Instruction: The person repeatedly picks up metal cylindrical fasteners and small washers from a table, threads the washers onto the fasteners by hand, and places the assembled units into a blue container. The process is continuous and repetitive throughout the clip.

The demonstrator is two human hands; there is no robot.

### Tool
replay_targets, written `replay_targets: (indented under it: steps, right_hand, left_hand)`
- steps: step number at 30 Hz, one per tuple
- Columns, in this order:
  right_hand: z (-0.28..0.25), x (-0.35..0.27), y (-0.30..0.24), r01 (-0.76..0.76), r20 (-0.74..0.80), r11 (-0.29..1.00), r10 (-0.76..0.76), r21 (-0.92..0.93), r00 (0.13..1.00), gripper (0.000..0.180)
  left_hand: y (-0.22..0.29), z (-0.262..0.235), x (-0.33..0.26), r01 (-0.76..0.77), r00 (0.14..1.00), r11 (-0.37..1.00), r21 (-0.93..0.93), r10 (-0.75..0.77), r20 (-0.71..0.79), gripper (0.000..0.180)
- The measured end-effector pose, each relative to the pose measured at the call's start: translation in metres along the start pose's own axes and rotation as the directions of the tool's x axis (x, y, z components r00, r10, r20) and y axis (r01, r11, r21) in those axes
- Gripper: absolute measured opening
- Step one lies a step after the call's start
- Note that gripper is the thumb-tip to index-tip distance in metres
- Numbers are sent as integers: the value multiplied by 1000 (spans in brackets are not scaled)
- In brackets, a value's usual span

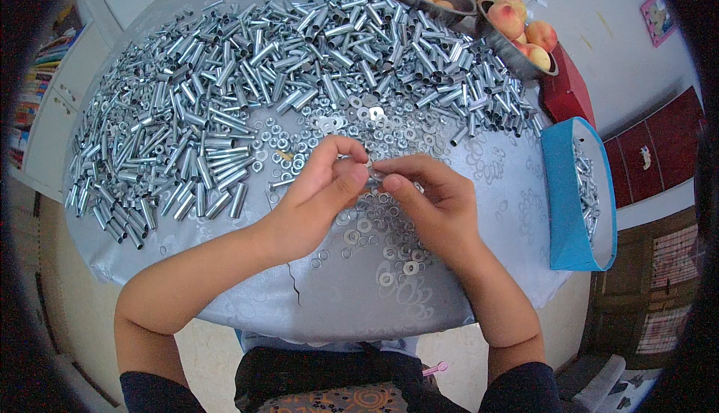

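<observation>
Silvery cloth covers the round table (419, 293), heaped along its far side with short metal tubes (225, 91) and strewn nearer with flat washers (374, 244). Above the washers, the left hand (318, 196) and right hand (431, 203) meet fingertip to fingertip, both narrowly pinched on one small metal tube (372, 174), mostly hidden between them. A blue box (565, 211) of finished pieces stands at the right.

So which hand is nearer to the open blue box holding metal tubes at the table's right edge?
Right. The right hand is at table centre, nearer the blue box; the left hand lies beyond it, farther left.
</observation>
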State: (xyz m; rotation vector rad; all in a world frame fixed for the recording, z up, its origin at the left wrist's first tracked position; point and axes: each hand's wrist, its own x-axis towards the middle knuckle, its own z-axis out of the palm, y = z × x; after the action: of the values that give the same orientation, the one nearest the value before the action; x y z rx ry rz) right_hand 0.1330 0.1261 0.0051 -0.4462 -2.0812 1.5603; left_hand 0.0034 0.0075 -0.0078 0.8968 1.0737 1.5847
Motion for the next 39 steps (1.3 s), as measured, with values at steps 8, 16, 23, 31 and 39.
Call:
replay_targets:
  steps: [8,16,23,31,39]
  right_hand:
    - [-5,4,5,15,-9,998,-15,-56,1000,13]
    - [-19,5,-4,227,192,855,-152,-467,969,24]
    - [-13,2,-5,557,664,738,-203,-379,720,19]
    - [-7,-3,-7,613,674,660,-214,-434,707,18]
    - [-10,0,-6,574,614,649,-203,-499,763,18]
  left_hand:
    - [-2,-5,4,0,999,1000,21,1,-39,20]
    - [-8,-7,8,-57,983,997,-49,47,-175,17]
    - [-8,-8,8,-57,981,996,-62,44,-189,15]
    - [-11,-9,8,-72,982,997,-40,64,-179,16]
    - [-10,-9,7,-67,982,998,15,69,-177,16]
